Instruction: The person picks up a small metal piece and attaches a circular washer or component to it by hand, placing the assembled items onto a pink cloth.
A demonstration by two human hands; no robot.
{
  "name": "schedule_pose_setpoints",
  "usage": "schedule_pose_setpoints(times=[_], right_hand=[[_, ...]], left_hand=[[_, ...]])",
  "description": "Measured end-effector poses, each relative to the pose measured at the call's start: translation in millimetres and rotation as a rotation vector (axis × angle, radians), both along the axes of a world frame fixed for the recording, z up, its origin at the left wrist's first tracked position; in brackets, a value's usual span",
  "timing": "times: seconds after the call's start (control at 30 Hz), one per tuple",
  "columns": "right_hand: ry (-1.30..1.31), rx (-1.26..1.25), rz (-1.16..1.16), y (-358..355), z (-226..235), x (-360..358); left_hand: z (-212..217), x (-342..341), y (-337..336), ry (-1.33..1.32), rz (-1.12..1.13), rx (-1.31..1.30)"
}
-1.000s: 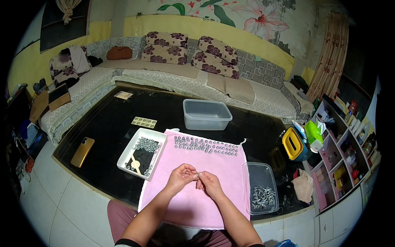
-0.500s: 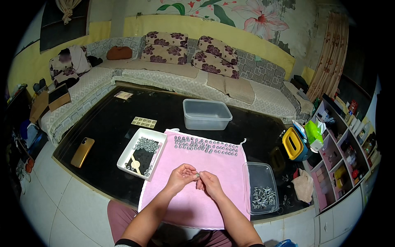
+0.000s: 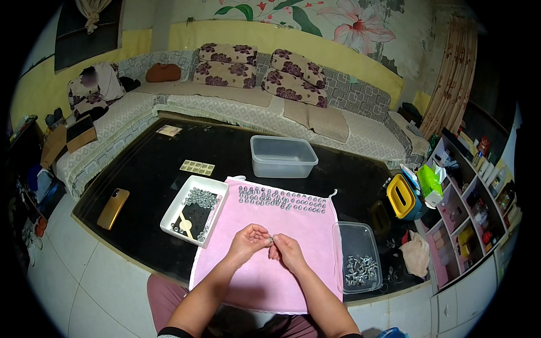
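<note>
Over the middle of a pink cloth [image 3: 259,284], my left hand [image 3: 248,243] and my right hand [image 3: 289,251] meet fingertip to fingertip. Pinched between both is a small metal piece [image 3: 271,239]; the fingers cover most of it, and its kind is too small to make out. Beyond my hands, rows of small shiny metal pieces [image 3: 282,200] stand along the cloth's far part. To the left, a white box [image 3: 172,230] holds many small round metallic parts [image 3: 201,198]. At the right, silvery screw-like parts [image 3: 361,270] lie heaped in a clear plastic tray [image 3: 356,235].
A translucent tub [image 3: 284,169] stands behind the cloth on the black table [image 3: 152,163]. Farther left lie a gold phone [image 3: 113,208] and a sticker sheet [image 3: 197,167]. A yellow tissue box [image 3: 400,196], a beige cloth [image 3: 415,254] and a shelf unit [image 3: 451,248] are on the right.
</note>
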State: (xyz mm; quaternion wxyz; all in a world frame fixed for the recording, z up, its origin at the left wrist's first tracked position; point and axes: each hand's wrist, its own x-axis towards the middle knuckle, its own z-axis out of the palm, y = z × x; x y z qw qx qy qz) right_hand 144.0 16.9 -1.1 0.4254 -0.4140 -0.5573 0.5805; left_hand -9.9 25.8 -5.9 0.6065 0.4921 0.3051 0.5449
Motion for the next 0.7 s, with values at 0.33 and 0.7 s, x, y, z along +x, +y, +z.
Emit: schedule_pose_setpoints(times=[0.33, 0.7], right_hand=[[0.031, -0.004, -0.001, 0.3, -0.4, -0.3], [0.026, 0.014, 0.004, 0.2, -3.3, -0.2]], left_hand=[[-0.1, -0.1, 0.1, -0.028, -0.015, -0.014], [-7.0, 1.8, 0.9, 0.042, -0.008, 0.041]])
